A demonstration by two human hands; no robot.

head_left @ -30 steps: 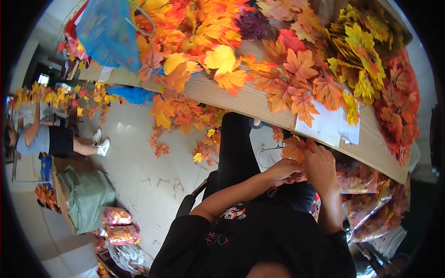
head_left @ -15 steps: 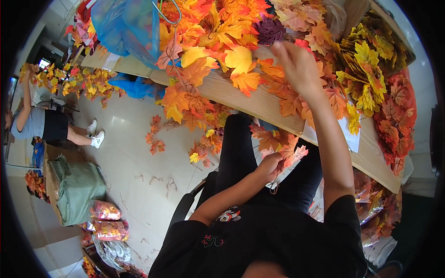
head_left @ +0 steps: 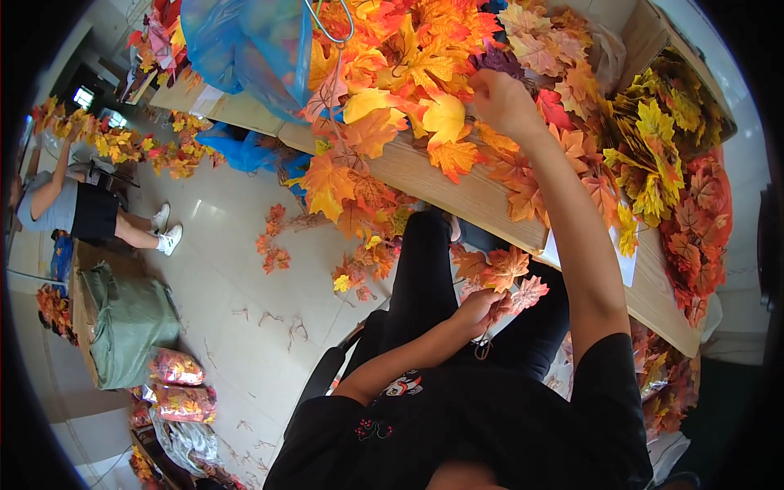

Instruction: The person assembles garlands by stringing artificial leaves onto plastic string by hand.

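Observation:
My left hand [head_left: 480, 314] is closed over my lap, pinching a small bunch of artificial maple leaves [head_left: 508, 269] in orange and pale pink. A thin brown loop [head_left: 483, 349] hangs just below it. My right hand [head_left: 508, 104] is over the table, at the right side of a heap of orange and yellow artificial leaves [head_left: 425, 61]. Its fingers are curled together; whatever they hold, if anything, is hidden. Beyond that hand lies a dark purple leaf [head_left: 498, 59], partly covered.
A blue plastic bag [head_left: 245, 49] and a metal hook [head_left: 331, 37] stand at the table's left. Yellow-green leaves [head_left: 653, 155] and red-orange leaves [head_left: 698, 220] lie right, near a paper sheet [head_left: 622, 260]. A leaf garland hangs off the table edge [head_left: 457, 175]. Another person [head_left: 61, 204] handles a garland far left.
My right hand has moved slightly toward me and left, its fingers curling in beside the heap. The left hand still holds its leaves, which have turned a little. The view has shifted slightly.

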